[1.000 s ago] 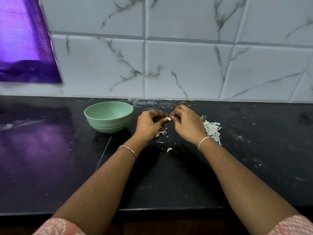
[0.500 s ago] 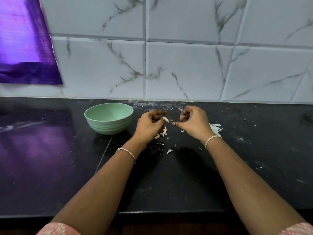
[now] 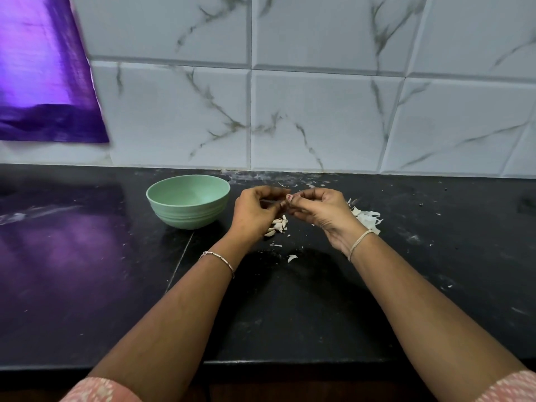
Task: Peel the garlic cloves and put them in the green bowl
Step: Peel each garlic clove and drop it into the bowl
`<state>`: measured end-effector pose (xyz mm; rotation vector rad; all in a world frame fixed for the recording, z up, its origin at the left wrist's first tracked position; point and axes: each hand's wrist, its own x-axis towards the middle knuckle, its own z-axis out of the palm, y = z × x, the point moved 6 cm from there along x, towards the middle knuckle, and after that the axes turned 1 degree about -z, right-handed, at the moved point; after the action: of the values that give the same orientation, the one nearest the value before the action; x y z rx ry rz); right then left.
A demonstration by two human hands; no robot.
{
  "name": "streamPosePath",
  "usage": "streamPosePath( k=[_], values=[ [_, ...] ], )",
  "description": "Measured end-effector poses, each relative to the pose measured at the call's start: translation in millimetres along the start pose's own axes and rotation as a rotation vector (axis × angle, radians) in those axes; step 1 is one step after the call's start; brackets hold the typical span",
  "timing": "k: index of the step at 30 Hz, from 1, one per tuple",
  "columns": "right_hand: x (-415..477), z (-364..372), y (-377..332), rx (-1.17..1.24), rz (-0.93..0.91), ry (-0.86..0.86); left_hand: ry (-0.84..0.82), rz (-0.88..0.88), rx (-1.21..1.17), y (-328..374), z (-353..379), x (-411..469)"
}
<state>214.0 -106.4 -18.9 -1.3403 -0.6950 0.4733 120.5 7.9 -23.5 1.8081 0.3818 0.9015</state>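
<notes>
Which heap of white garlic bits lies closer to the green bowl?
The small heap by the left hand, not the larger heap beside the right hand.

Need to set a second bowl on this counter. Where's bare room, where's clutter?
Freest: the counter left of the green bowl, under the purple reflection. The front strip along the counter's edge is bare too. Right of the peel pile, only specks. Crowded: between bowl and pile, where garlic cloves and scraps lie under the left hand and right hand.
</notes>
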Motion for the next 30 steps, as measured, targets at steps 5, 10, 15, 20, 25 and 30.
streamPosePath(
  k=[5,10,15,20,25,30],
  values=[
    [-1.3,4.0,0.0,0.088,0.045,-0.039,0.019,0.009,-0.018,0.0,-4.0,0.5],
    [1.6,2.7,2.2,0.117,0.076,-0.052,0.007,0.023,-0.044,3.1,-4.2,0.6],
    [1.5,1.9,1.4,0.118,0.080,-0.053,0.017,0.028,-0.041,6.9,-5.4,-1.0],
    [0.9,2.1,0.4,0.126,0.077,-0.056,0.022,0.041,-0.018,7.0,-5.7,-2.3],
    [1.2,2.7,1.4,0.113,0.076,-0.060,0.002,0.047,-0.013,4.1,-5.2,-0.8],
    [0.7,2.1,2.0,0.078,0.061,-0.040,-0.015,0.011,-0.050,3.0,-2.9,-1.9]
  ],
)
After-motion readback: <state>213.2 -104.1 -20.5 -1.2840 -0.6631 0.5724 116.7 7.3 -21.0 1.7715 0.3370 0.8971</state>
